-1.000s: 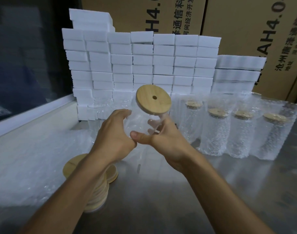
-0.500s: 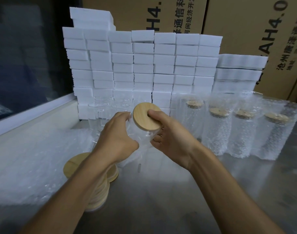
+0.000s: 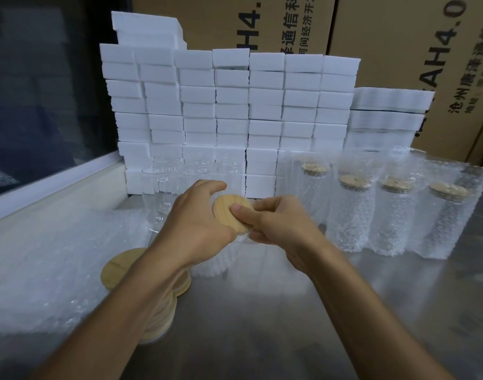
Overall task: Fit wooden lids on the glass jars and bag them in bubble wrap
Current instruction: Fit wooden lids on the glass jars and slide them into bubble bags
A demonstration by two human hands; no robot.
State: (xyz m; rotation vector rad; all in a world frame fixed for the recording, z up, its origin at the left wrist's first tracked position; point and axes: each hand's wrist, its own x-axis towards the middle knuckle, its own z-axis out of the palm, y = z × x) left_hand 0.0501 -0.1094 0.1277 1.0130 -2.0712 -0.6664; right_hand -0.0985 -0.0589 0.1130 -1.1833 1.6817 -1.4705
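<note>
Both hands (image 3: pixel 235 220) grip a lidded jar (image 3: pixel 229 212) over the steel table (image 3: pixel 262 325), cartons (image 3: pixel 399 37) behind.

Your bench, and what's sitting on it

You've got a steel table (image 3: pixel 276 338) with white foam blocks (image 3: pixel 229 111) stacked at the back as your landmark. Bare glass jars (image 3: pixel 163 187) stand right in front of them, four bubble-wrapped jars (image 3: pixel 394 209) to their right, loose bubble wrap (image 3: pixel 43 264) and a lid stack (image 3: pixel 152 311) nearer you on the left.
</note>
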